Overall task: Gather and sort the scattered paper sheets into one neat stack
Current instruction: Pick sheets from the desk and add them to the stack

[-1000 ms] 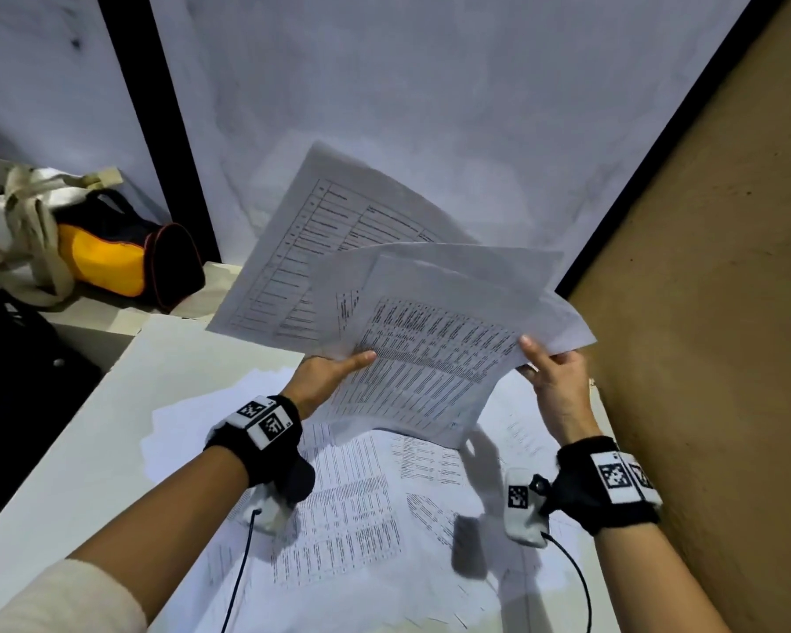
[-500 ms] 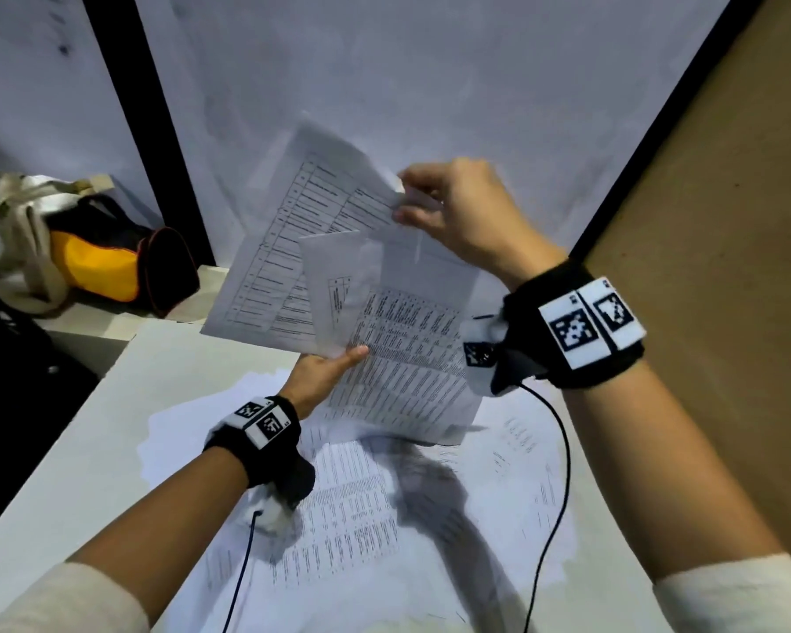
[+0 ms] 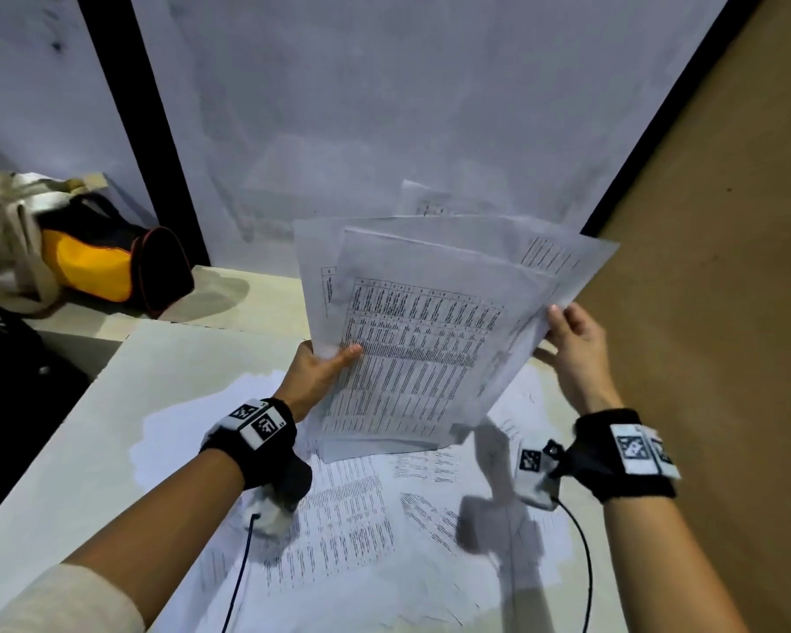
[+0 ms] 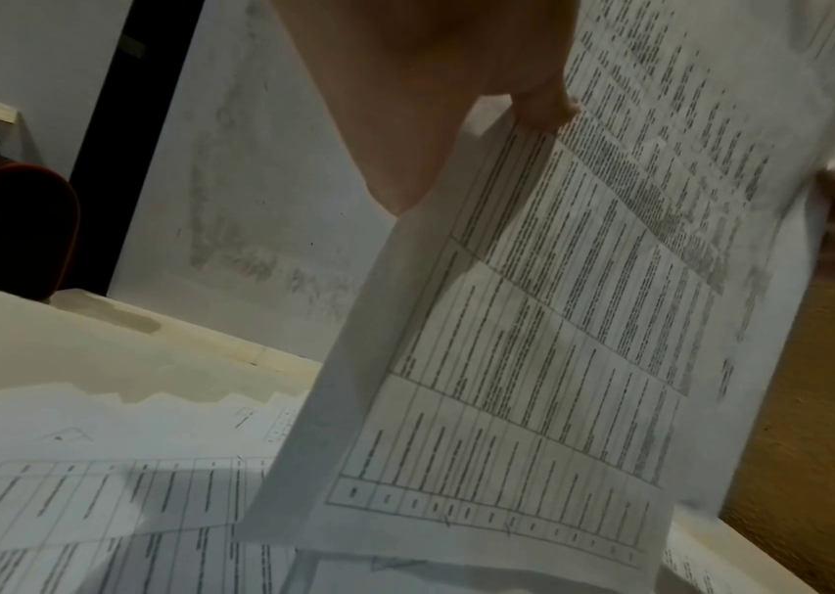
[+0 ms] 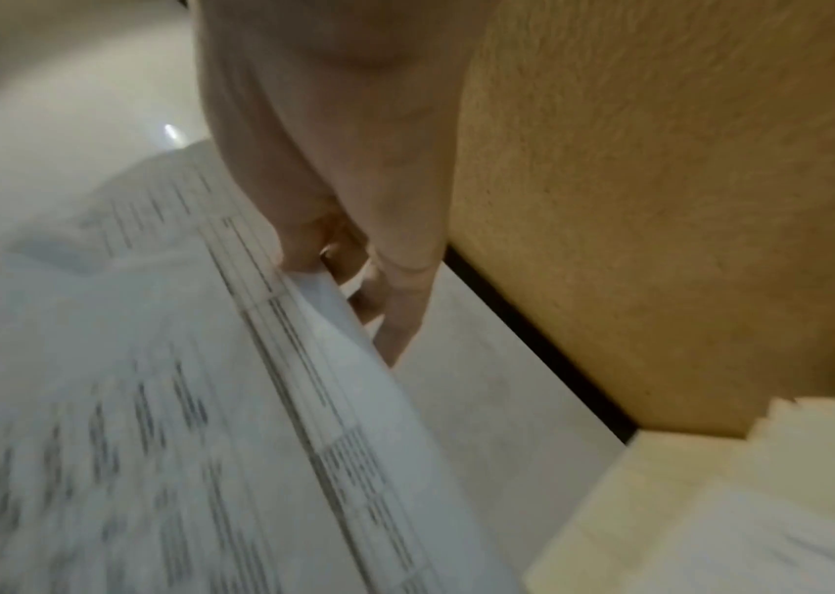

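On the table close by, printed loose sheets lie flat and spread about. Just above them the left hand pinches the bundle of sheets at its left edge, thumb on the front, and the right hand grips its right edge. The bundle stands nearly upright, its long side running up toward the white wall, with its bottom edge near the flat papers.

The held paper sheets hide the left hand's fingers and part of the counter. Their print is blurred at the right wrist. The bag is cropped.
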{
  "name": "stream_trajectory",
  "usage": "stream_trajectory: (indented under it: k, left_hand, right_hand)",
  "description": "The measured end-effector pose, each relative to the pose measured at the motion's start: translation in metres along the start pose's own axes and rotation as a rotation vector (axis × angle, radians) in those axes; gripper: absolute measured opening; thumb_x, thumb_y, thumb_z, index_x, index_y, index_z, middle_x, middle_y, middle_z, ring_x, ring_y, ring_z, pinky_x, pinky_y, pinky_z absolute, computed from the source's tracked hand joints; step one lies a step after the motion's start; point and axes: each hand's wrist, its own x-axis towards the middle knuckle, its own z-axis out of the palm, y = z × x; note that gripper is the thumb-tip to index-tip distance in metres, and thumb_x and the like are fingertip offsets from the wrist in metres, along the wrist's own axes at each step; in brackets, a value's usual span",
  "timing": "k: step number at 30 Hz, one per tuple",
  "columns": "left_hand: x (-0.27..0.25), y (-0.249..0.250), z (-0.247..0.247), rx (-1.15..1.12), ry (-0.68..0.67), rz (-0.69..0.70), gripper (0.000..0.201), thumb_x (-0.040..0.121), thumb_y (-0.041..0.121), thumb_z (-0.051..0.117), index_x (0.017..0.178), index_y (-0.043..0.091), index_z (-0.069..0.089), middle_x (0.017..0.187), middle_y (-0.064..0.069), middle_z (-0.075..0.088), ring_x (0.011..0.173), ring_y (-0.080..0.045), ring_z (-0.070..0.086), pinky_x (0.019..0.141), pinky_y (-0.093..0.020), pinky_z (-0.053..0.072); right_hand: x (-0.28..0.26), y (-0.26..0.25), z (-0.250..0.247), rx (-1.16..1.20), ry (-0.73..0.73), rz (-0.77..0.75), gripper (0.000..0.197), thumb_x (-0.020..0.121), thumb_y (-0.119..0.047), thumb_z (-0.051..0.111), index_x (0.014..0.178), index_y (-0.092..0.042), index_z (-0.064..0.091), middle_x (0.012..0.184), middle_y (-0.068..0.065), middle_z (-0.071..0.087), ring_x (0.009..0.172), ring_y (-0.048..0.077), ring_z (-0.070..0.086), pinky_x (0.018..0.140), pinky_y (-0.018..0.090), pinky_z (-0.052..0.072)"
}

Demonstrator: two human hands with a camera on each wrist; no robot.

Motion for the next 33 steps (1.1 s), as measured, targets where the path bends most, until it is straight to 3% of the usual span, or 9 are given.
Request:
stream_trajectory:
  k: [2, 6, 10, 16, 19, 22, 24, 29, 33]
  left_hand:
    - [-0.001, -0.001, -0.001, -0.004, 0.010, -0.012, 0.075, 0.039, 0.074, 0.074, 0.090, 0.020, 0.066, 0.085, 0.006, 0.074, 0.085, -0.010, 0.070, 0.075, -0.023, 0.055]
    - [-0.006, 0.002, -0.003, -0.008, 0.001, -0.062, 0.068, 0.048, 0.067, 0.075, 0.094, 0.018, 0.065, 0.086, 0.004, 0.073, 0.081, -0.010, 0.069, 0.078, -0.029, 0.056]
    - [-0.010, 0.008, 0.000, 0.067, -0.010, -0.057, 0.005, 0.084, 0.019, 0.063, 0.088, 0.021, 0.065, 0.075, 0.010, 0.071, 0.071, -0.002, 0.066, 0.082, -0.034, 0.053]
    - [-0.009, 0.012, 0.000, 0.074, -0.002, -0.059, 0.006, 0.082, 0.011, 0.066, 0.079, 0.015, 0.062, 0.057, 0.012, 0.067, 0.054, -0.002, 0.061, 0.061, -0.024, 0.050]
    - [-0.009, 0.011, 0.005, 0.062, -0.001, -0.072, 0.009, 0.080, 0.007, 0.067, 0.081, 0.016, 0.066, 0.065, 0.012, 0.071, 0.063, -0.004, 0.066, 0.069, -0.025, 0.055]
    - [-0.009, 0.012, 0.011, 0.089, 0.006, -0.034, 0.006, 0.083, 0.009, 0.065, 0.083, 0.015, 0.068, 0.077, 0.007, 0.072, 0.077, -0.010, 0.068, 0.080, -0.030, 0.054]
    - [-0.012, 0.017, 0.017, 0.090, 0.052, 0.014, 0.009, 0.086, 0.012, 0.061, 0.092, 0.008, 0.067, 0.084, 0.000, 0.069, 0.079, -0.010, 0.067, 0.077, -0.028, 0.055]
    - [-0.013, 0.046, 0.025, 0.034, 0.224, 0.158, 0.015, 0.089, 0.014, 0.056, 0.104, 0.013, 0.060, 0.085, 0.007, 0.065, 0.070, 0.005, 0.065, 0.065, -0.013, 0.054]
    - [-0.023, 0.050, 0.012, 0.078, 0.130, 0.177, 0.023, 0.086, 0.013, 0.061, 0.108, 0.018, 0.056, 0.096, 0.011, 0.064, 0.083, 0.007, 0.064, 0.073, -0.010, 0.052]
  right_hand:
    - [-0.009, 0.019, 0.006, 0.040, -0.040, 0.044, 0.024, 0.092, -0.039, 0.047, 0.091, -0.017, 0.056, 0.099, 0.006, 0.062, 0.089, 0.017, 0.062, 0.061, 0.022, 0.055]
    - [-0.018, 0.044, 0.013, 0.093, -0.153, 0.059, 0.088, 0.053, -0.082, 0.059, 0.124, -0.031, 0.046, 0.125, -0.004, 0.057, 0.114, 0.009, 0.058, 0.090, 0.033, 0.053]
    - [-0.013, 0.044, 0.026, 0.017, -0.314, 0.069, 0.107, 0.045, -0.062, 0.081, 0.134, -0.024, 0.036, 0.132, 0.001, 0.053, 0.124, 0.016, 0.050, 0.106, 0.040, 0.040]
    - [0.003, 0.046, 0.036, -0.088, -0.264, 0.059, 0.079, 0.063, -0.021, 0.081, 0.129, -0.023, 0.037, 0.124, 0.007, 0.058, 0.114, 0.020, 0.056, 0.097, 0.035, 0.046]
    - [0.006, 0.054, 0.040, -0.022, -0.263, 0.148, 0.051, 0.069, -0.005, 0.076, 0.113, -0.009, 0.051, 0.101, 0.004, 0.068, 0.096, 0.021, 0.064, 0.088, 0.035, 0.051]
    - [0.001, 0.056, 0.047, 0.005, -0.208, 0.168, 0.045, 0.056, -0.020, 0.085, 0.094, -0.011, 0.061, 0.076, -0.007, 0.073, 0.073, 0.006, 0.068, 0.074, 0.032, 0.054]
    - [-0.003, 0.051, 0.054, 0.009, -0.060, 0.083, 0.027, 0.068, 0.000, 0.076, 0.086, -0.014, 0.061, 0.069, -0.011, 0.071, 0.067, 0.003, 0.065, 0.070, 0.030, 0.052]
    - [-0.038, 0.014, 0.088, 0.014, 0.102, -0.236, 0.033, 0.075, 0.001, 0.072, 0.088, -0.023, 0.053, 0.082, -0.008, 0.060, 0.073, -0.004, 0.058, 0.070, 0.018, 0.049]
    - [-0.051, 0.028, 0.095, 0.129, -0.011, -0.124, 0.054, 0.074, 0.002, 0.072, 0.118, -0.010, 0.043, 0.107, -0.002, 0.058, 0.097, -0.002, 0.059, 0.080, 0.012, 0.051]
